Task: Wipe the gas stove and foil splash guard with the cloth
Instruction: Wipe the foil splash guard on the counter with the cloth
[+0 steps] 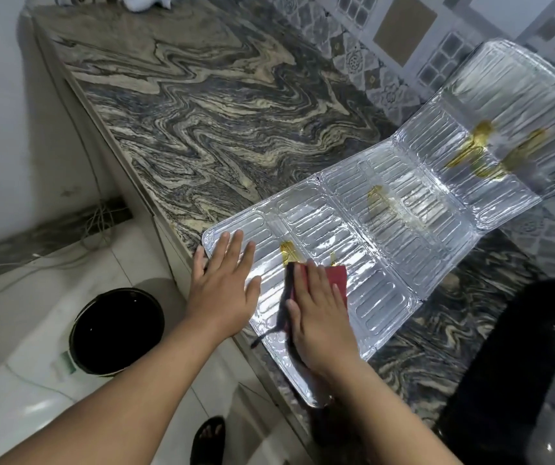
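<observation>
The silver foil splash guard (390,236) lies unfolded on the marbled counter, its far panel leaning up against the tiled wall. Yellow greasy smears mark it: one near my hands (288,250), one mid-panel (378,196), a bigger one on the far panel (484,152). My left hand (224,283) presses flat on the near-left panel, fingers spread. My right hand (319,313) lies flat on a dark red cloth (336,275), pressing it onto the foil just below the nearest smear. The black gas stove (517,357) shows only partly at the lower right.
The marbled counter (202,122) stretches away to the upper left. Below its edge, a black bucket (116,330) stands on the white tiled floor, with cables (98,223) by the wall. My sandalled foot (209,437) shows at the bottom.
</observation>
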